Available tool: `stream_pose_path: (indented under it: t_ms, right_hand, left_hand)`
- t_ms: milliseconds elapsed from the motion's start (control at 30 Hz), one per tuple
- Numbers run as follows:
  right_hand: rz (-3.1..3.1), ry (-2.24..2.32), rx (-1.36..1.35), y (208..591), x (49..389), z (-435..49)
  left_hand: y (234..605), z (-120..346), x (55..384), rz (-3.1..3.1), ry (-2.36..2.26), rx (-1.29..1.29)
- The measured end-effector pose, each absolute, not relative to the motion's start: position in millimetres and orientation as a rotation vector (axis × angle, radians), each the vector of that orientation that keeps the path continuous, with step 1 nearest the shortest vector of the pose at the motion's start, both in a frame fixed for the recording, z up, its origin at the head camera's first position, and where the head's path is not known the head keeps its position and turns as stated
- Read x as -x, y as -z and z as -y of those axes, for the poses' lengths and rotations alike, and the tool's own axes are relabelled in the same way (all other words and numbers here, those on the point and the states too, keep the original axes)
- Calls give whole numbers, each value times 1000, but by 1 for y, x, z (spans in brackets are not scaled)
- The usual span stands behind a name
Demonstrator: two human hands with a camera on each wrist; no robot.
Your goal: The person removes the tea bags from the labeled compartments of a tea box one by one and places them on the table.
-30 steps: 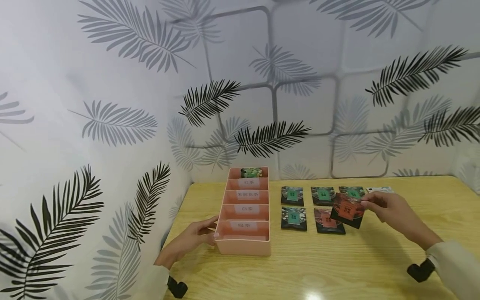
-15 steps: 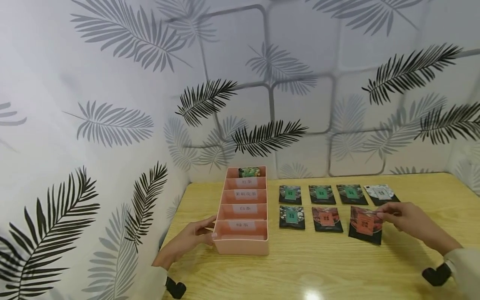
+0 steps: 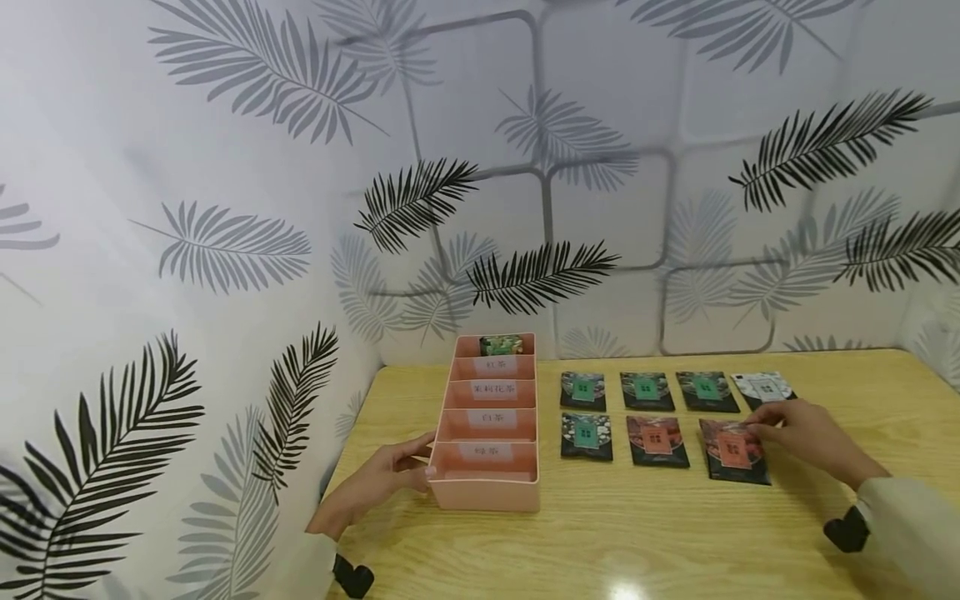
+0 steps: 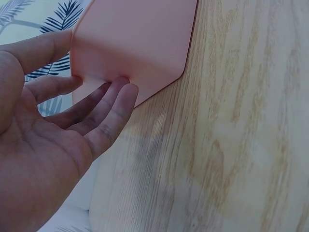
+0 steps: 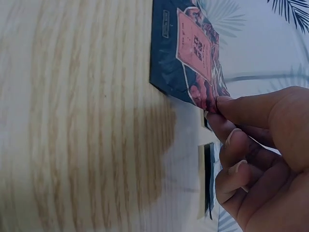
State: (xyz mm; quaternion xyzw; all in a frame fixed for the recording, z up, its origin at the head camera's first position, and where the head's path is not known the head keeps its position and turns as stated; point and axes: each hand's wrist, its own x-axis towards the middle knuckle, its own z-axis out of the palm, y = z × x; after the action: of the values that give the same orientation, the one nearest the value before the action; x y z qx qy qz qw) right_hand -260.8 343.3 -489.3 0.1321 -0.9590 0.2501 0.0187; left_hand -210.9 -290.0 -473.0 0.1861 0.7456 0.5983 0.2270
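While the right hand [image 3: 798, 437] pinches the upper right corner of a red-labelled packet [image 3: 735, 454] between thumb and forefinger, at the right of the frame, the left hand [image 3: 382, 479], fingers spread and slightly bent, touches the left side of a pink box [image 3: 487, 494] at lower centre. Both are over or on a yellowish table [image 3: 637, 537] with wavy wood grain and a bright glare spot at the bottom edge. Pale walls [image 3: 607, 208] fill the left and top of the frame, patterned with grey and black feathery leaves and, on the back one, rounded grey outlines. The pinched packet is dark and squarish, its red panel framed by reddish print. Beside it lie two rows of similar packets [image 3: 648, 392], mostly green-labelled. White labels mark the box's dividers; a green-patterned packet [image 3: 501, 345] sits in its rearmost compartment.
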Motion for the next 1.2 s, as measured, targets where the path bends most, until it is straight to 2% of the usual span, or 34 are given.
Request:
stream_pose_path:
  t_ms: [867, 1200]
  right_hand:
    - [2975, -750, -323, 496, 276, -341]
    - [2889, -711, -444, 479, 282, -331]
  left_hand:
    - [470, 289, 208, -2059, -1643, -520]
    - [469, 290, 209, -2044, -1651, -528]
